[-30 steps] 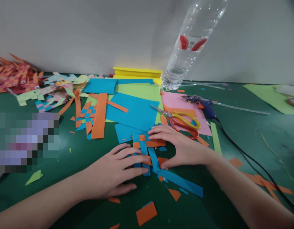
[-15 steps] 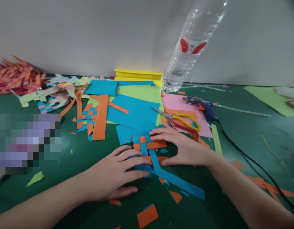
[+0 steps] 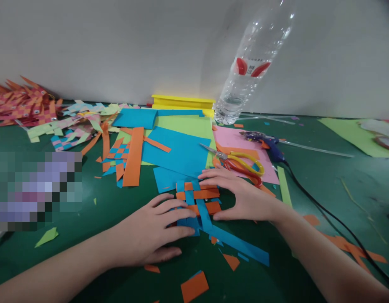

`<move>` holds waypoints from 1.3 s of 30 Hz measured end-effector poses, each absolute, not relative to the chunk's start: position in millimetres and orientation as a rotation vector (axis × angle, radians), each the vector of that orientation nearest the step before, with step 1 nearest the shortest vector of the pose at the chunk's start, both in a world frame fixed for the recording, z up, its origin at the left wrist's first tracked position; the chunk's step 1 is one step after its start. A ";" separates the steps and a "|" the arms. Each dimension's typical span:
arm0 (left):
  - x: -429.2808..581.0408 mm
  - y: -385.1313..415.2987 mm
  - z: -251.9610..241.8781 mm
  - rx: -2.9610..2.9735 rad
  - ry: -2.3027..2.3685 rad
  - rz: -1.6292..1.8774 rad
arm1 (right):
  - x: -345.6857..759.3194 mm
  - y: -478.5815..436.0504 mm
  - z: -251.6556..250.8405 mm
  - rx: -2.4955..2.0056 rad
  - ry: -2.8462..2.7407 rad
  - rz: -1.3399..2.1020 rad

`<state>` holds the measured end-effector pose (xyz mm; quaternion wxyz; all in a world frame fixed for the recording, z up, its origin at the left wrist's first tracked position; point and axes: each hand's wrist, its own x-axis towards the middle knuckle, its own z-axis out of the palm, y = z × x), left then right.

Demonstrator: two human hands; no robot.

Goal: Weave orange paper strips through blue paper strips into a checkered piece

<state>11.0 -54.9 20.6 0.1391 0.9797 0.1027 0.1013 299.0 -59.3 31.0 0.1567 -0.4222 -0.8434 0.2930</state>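
Between my hands, blue and orange paper strips cross over and under each other in a small woven piece on the table. My left hand lies on its left side, fingers stretched out over the strips. On the right, my right hand rests its fingertips on the upper edge, its thumb at the end of the lower orange strip. A loose blue strip runs out from below the weave toward the lower right. Scissors with yellow and red handles lie just beyond my right hand.
Blue sheets and a wide orange strip lie behind the weave. A plastic bottle leans at the wall. A glue gun trails its black cord at right. Woven paper fish pile up far left. Orange scraps lie in front.
The view has shifted slightly. Both hands stay nearly in the same place on the woven strips, and the right thumb shows a little clearer of the lower orange strip's end.
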 end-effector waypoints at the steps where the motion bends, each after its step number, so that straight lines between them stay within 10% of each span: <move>1: 11.0 -54.8 21.2 2.834 0.297 0.297 | 299.0 -59.3 30.9 -1.208 -2.413 0.845; 39: 7.9 -54.6 20.0 2.841 0.277 0.811 | 286.1 -67.3 36.0 -1.137 -2.547 0.515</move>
